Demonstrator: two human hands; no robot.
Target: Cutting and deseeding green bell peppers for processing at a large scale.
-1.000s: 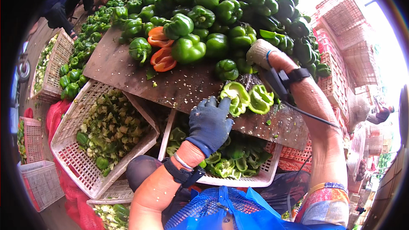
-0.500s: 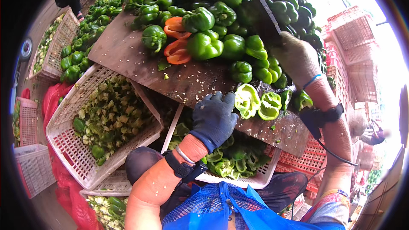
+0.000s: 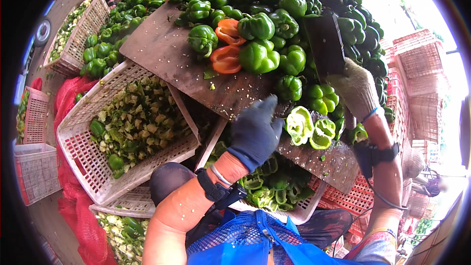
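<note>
My left hand (image 3: 255,130), in a dark blue glove, hovers over the near edge of the wooden board (image 3: 162,44), fingers stretched out and slightly blurred. Nothing shows in it. In a pale knitted glove, my right hand (image 3: 355,88) grips a cleaver (image 3: 324,44) whose broad dark blade stands among the peppers. Between my hands lie cut green pepper halves (image 3: 299,125), hollow side up. Whole green bell peppers (image 3: 259,58) crowd the board just beyond, beside orange-red pepper pieces (image 3: 225,60).
Left of the board stands a white crate (image 3: 88,167) full of pepper cores. Under its near edge is another crate (image 3: 314,201) with green halves. Red mesh sacking (image 3: 73,216) lies at left. Stacked red crates (image 3: 419,59) rise at right; a large pepper heap (image 3: 353,29) lies behind.
The view has shifted, so the board's things appear further right. My left hand's fingers have lifted toward the peppers. The cleaver has turned, showing more of its blade's flat face.
</note>
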